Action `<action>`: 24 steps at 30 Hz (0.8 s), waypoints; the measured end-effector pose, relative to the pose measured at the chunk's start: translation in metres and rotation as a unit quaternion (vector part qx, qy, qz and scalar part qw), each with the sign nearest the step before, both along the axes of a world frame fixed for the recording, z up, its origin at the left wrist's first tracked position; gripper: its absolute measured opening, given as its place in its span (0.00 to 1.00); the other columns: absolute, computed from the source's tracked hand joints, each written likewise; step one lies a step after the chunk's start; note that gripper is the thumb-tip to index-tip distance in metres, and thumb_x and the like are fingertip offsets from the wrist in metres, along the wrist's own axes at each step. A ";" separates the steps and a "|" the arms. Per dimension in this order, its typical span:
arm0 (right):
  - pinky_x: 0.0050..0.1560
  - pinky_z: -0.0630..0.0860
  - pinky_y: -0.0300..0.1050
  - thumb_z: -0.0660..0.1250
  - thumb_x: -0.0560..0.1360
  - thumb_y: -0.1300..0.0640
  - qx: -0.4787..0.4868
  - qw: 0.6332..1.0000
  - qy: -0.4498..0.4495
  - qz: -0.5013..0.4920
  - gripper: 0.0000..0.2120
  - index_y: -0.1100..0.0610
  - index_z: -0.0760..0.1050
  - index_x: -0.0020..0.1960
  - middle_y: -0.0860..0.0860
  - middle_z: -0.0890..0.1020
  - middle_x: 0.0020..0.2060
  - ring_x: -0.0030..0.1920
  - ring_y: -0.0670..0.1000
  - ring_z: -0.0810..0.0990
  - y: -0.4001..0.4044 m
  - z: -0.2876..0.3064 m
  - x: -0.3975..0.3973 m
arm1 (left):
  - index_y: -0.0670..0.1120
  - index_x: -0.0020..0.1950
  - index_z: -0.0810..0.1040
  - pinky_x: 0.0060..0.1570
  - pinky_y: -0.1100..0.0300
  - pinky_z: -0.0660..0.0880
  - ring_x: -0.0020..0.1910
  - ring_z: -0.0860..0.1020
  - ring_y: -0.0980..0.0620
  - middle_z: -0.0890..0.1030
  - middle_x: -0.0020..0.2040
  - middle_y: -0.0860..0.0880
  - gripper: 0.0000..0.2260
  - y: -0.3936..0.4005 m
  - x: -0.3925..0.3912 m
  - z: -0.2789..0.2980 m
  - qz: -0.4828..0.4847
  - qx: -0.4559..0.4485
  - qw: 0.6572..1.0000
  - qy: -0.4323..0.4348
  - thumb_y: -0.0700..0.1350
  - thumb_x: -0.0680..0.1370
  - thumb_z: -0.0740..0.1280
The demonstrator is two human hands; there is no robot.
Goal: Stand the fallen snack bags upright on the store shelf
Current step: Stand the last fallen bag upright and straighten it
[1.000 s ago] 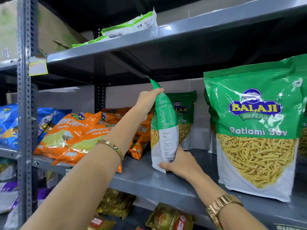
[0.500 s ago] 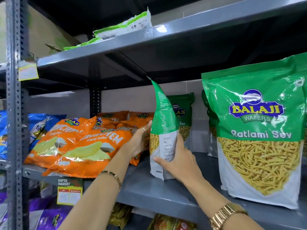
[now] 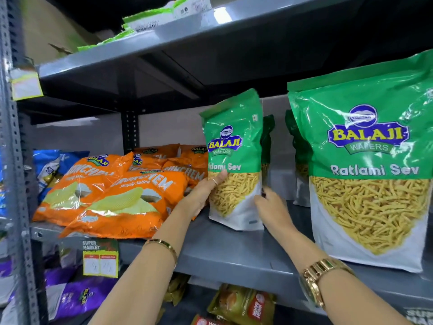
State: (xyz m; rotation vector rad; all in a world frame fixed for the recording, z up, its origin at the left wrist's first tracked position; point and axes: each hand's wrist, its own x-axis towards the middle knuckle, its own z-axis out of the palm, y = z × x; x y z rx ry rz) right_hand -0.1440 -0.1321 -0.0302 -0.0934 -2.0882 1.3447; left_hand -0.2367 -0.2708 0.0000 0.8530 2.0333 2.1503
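Green-and-white plastic pouch of yellow sev [image 3: 234, 160] standing on grey metal shelf [image 3: 234, 252], being clasped mid-height between left hand [image 3: 203, 195] and right hand [image 3: 271, 207] fingers; looking light, crinkly, slippery; holding side edges.

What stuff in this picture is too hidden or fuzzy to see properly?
- Head view: the price tag numbers are too blurred to read.
- The bag behind the held Sev bag is mostly covered by it.
- The right hand fingers are hidden behind that bag's edge.
- The big Sev bag is cut off by the right edge.
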 end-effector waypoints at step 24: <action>0.30 0.62 0.40 0.54 0.78 0.51 -0.036 0.989 -0.144 0.028 0.14 0.57 0.70 0.59 0.48 0.67 0.34 0.31 0.47 0.63 0.007 -0.005 0.013 | 0.47 0.67 0.59 0.57 0.59 0.63 0.55 0.69 0.53 0.71 0.59 0.51 0.37 -0.018 0.038 -0.012 0.122 -0.079 0.988 0.049 0.61 0.66 0.69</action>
